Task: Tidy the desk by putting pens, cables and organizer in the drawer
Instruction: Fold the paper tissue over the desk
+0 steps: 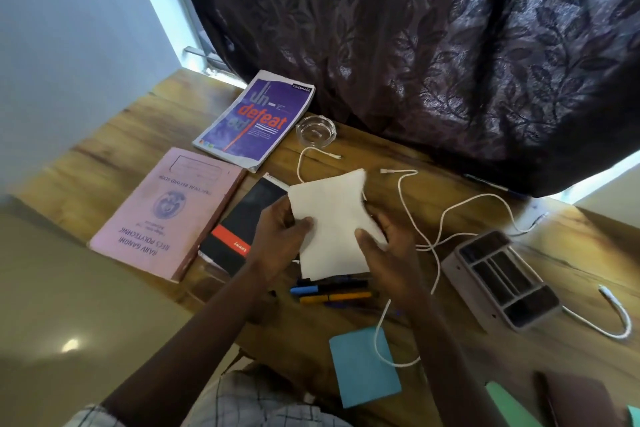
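Both hands hold a white sheet of paper (332,222) above the desk's middle: my left hand (277,236) grips its left edge, my right hand (384,250) its lower right. Under the paper lie several pens (332,291), blue, black and orange, partly hidden. White cables (436,229) snake across the wooden desk (433,350) to the right of the paper, one end (616,326) curling past the grey compartmented organizer (502,277), which stands at the right. No drawer is in view.
A purple notebook (256,121), a pink record book (166,215) and a black notebook (239,225) lie at the left. A glass ashtray (315,130) sits by the dark curtain (450,45). Blue paper (363,367), green paper (509,406) and a brown book (581,399) lie near the front edge.
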